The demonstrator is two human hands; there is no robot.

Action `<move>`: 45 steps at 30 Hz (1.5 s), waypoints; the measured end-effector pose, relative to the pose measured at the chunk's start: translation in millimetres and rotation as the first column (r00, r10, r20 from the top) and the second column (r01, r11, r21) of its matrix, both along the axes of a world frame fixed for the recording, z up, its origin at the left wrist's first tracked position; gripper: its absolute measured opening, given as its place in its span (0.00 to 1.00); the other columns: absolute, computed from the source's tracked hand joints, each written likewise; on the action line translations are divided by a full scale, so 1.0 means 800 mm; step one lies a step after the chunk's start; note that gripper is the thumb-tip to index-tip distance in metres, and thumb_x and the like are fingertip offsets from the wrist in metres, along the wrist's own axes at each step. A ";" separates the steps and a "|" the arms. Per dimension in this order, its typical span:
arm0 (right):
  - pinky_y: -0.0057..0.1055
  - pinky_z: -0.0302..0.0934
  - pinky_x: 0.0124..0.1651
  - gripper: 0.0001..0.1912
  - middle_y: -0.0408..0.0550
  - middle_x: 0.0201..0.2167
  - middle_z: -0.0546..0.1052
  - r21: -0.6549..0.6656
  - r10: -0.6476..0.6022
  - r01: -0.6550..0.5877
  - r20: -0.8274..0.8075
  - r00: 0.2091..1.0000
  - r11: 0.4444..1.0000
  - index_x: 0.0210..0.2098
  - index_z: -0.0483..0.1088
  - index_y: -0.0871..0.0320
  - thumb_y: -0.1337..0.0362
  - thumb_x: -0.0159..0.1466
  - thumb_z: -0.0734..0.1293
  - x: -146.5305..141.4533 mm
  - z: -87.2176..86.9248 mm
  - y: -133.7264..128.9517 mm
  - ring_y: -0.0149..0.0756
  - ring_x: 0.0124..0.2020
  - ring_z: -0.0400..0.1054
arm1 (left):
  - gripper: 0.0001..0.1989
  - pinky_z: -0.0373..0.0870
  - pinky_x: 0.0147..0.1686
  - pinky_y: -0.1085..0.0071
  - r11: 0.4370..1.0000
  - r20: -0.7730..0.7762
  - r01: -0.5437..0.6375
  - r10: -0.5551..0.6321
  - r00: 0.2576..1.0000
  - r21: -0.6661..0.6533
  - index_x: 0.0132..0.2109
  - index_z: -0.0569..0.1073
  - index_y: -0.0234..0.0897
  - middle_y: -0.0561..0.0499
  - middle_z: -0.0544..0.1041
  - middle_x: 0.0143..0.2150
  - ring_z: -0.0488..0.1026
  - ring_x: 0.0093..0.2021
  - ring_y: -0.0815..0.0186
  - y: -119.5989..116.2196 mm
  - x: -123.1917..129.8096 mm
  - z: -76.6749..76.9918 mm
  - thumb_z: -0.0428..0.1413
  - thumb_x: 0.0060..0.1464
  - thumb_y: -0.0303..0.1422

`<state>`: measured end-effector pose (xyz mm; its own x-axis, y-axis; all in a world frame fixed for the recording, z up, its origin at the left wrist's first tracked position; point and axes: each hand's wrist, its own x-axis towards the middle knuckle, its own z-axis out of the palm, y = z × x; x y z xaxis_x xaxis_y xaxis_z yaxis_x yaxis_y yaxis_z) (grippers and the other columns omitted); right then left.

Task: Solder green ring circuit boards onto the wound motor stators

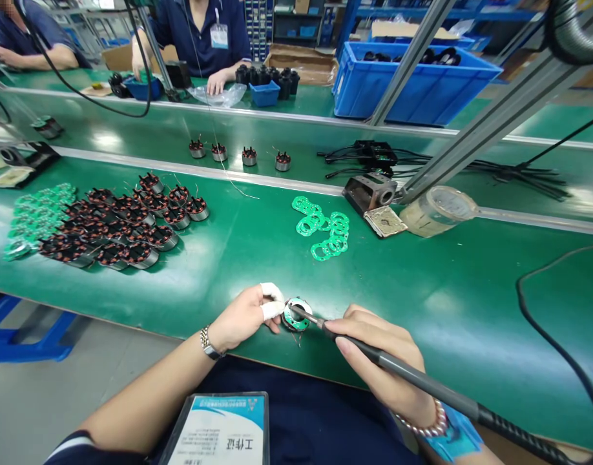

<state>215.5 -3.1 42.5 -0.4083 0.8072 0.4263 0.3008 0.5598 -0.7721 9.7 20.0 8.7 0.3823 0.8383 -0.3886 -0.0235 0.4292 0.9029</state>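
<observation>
Near the front edge of the green table, a motor stator with a green ring board on it (297, 314) sits in front of me. My left hand (250, 313), with white covers on two fingertips, pinches the stator's left side. In my right hand (386, 352) is a soldering iron (398, 367), gripped like a pen. Its metal tip points left and reaches the ring board. Thin wires stick out below the stator. Loose green ring boards (325, 229) lie beyond my hands.
Many stators (126, 223) and a stack of green boards (39, 216) lie at left. A metal holder (371, 192), a round container (438, 210) and black cables (374, 158) are at back right. A sloping metal post (435, 158) stands there. Two people sit across the table.
</observation>
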 end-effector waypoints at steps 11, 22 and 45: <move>0.30 0.62 0.26 0.10 0.46 0.23 0.72 0.048 -0.049 0.048 0.025 0.998 0.998 0.41 0.70 0.57 0.71 0.60 0.62 0.002 0.005 0.004 0.33 0.24 0.66 | 0.06 0.67 0.23 0.76 1.000 0.005 -0.014 0.014 1.000 0.002 0.26 0.65 0.33 0.56 0.67 0.20 0.66 0.20 0.74 0.000 0.001 0.002 0.55 0.44 0.31; 0.34 0.64 0.48 0.15 0.52 0.45 0.71 -0.042 0.211 -0.207 0.259 0.943 0.977 0.46 0.62 0.55 0.70 0.60 0.63 -0.016 -0.021 0.040 0.37 0.47 0.67 | 0.06 0.68 0.29 0.71 0.947 -0.256 0.044 0.042 0.966 0.319 0.32 0.67 0.35 0.52 0.69 0.28 0.68 0.27 0.69 -0.009 -0.005 0.001 0.52 0.50 0.34; 0.37 0.65 0.44 0.14 0.52 0.40 0.73 0.110 -0.085 0.067 0.161 0.983 0.992 0.44 0.62 0.56 0.71 0.58 0.64 -0.031 -0.028 0.005 0.39 0.43 0.67 | 0.11 0.67 0.22 0.76 0.998 0.036 0.009 -0.007 0.999 -0.058 0.29 0.68 0.32 0.56 0.66 0.18 0.65 0.19 0.73 -0.012 -0.001 0.003 0.57 0.45 0.37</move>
